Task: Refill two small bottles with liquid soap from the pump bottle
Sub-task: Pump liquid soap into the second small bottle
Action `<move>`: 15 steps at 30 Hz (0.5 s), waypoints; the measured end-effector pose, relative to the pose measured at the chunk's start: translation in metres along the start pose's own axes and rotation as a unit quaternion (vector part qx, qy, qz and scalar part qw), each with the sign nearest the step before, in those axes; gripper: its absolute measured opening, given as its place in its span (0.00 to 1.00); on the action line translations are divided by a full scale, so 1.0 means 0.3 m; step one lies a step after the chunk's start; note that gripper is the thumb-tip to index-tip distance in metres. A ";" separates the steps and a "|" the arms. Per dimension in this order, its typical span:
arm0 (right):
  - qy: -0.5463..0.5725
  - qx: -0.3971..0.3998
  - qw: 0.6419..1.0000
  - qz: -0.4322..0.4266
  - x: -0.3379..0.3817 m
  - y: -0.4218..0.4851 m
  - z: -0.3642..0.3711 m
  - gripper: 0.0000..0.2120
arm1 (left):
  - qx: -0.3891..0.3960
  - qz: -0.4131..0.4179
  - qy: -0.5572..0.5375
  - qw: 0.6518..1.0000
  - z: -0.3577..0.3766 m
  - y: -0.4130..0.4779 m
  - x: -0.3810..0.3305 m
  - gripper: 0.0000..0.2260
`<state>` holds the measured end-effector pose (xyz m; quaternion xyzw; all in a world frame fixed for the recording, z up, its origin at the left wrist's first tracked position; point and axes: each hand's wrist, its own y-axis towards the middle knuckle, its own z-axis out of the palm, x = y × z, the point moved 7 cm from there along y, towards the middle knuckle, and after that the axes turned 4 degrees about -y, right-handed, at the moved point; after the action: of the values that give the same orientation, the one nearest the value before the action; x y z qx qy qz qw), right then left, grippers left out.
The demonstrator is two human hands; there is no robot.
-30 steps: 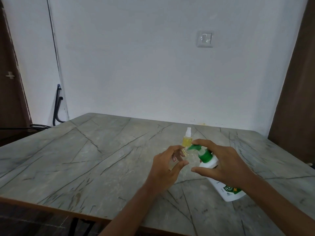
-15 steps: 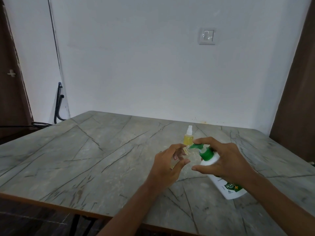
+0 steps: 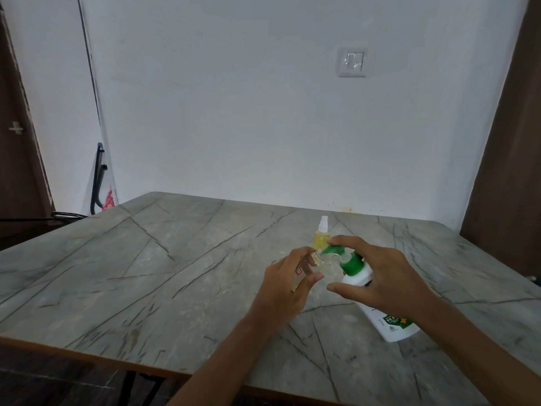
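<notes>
Above the tabletop [image 3: 146,273], right of centre: the small clear bottle [image 3: 306,263], gripped between thumb and fingers of the left hand [image 3: 288,288], tilted, open neck turned toward the green nozzle [image 3: 330,249] of the pump bottle [image 3: 380,317]. Nozzle tip at the neck or just inside it; too small to tell which. Pump bottle leaning steeply toward the left, grasped near its top by the right hand [image 3: 383,276], forefinger laid over the green pump head, thumb stretched out beneath. Base on the tabletop or just off it: cannot tell. No telling the fill level either, with the left hand covering most of the clear wall.

Judged as the filling of this bottle, under way. For a clean job: keep the nozzle tip seated in the neck before each press. Press in short, slow strokes and let the head rise fully between them. Hold the neck high enough to send soap down the inner wall, not back over the lip. Check the level often and stop short of the neck, leaving room for a cap. Wait out the last string of soap before drawing the two apart.

Just behind the hands, upright on the tabletop: the second small bottle [image 3: 320,238], yellow inside, white cap on, seemingly filled already. Farther out, a wall switch [image 3: 352,62] on the pale wall.
</notes>
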<state>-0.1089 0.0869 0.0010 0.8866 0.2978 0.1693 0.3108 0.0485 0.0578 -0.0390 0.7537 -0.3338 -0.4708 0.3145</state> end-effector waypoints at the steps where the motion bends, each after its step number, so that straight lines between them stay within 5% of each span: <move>1: 0.004 0.001 1.000 0.003 -0.001 0.001 0.000 0.32 | 0.002 -0.001 0.006 1.000 0.001 0.000 0.001 0.17; 15: 0.075 -0.021 0.997 0.006 -0.029 -0.001 -0.004 0.28 | 0.012 0.013 0.009 1.000 0.006 -0.004 -0.009 0.18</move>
<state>-0.1163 0.0822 0.0006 0.8665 0.3116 0.2430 0.3051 0.0463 0.0606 -0.0393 0.7575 -0.3461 -0.4555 0.3144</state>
